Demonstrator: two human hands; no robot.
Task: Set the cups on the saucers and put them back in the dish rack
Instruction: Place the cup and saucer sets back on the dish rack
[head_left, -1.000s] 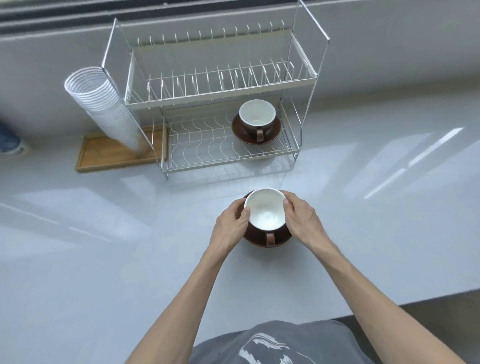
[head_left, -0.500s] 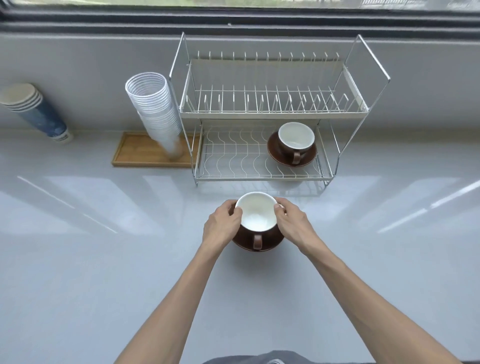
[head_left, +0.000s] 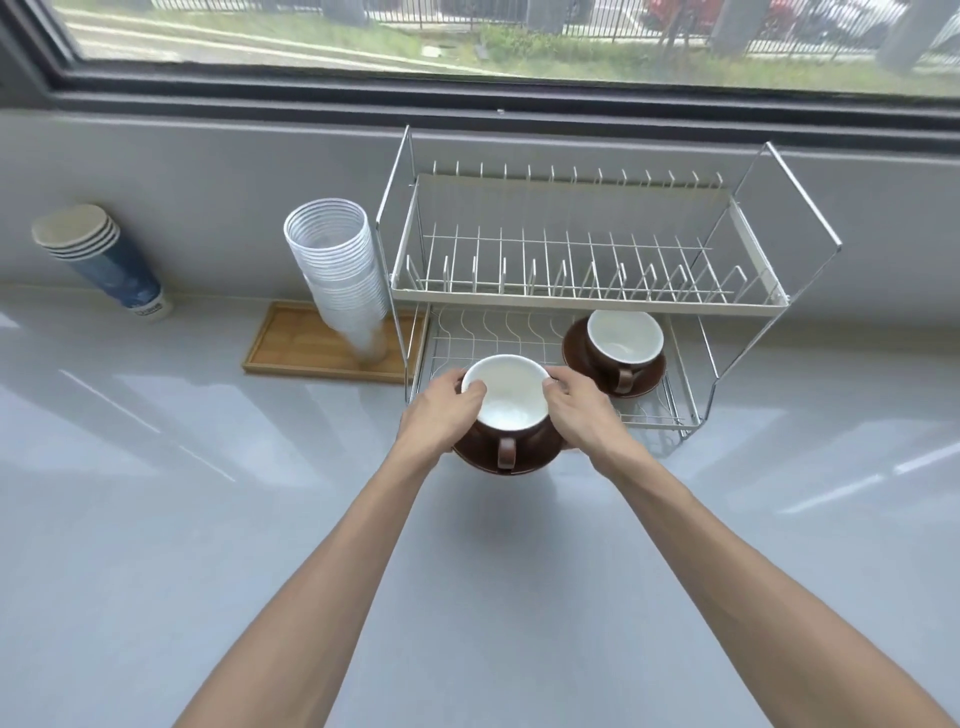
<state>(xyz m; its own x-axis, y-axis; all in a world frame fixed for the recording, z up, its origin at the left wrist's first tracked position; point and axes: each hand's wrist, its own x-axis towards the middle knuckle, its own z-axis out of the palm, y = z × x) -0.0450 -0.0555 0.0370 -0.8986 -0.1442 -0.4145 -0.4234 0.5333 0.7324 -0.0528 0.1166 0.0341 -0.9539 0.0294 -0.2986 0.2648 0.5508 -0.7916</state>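
Observation:
A brown cup with a white inside (head_left: 506, 397) sits on a brown saucer (head_left: 511, 461). My left hand (head_left: 439, 413) and my right hand (head_left: 582, 413) grip this set from both sides and hold it off the counter, right at the front edge of the wire dish rack (head_left: 571, 299). The cup's handle points toward me. A second brown cup (head_left: 623, 343) rests on its saucer (head_left: 641, 382) on the right side of the rack's lower shelf.
A tilted stack of clear plastic cups (head_left: 337, 270) stands on a wooden tray (head_left: 306, 345) left of the rack. Stacked blue paper cups (head_left: 104, 260) lean against the back wall at far left. A window runs above the white counter (head_left: 208, 519).
Both hands have lifted the cup and saucer off the counter and carried them forward to the rack's lower shelf. The camera has tilted up toward the window.

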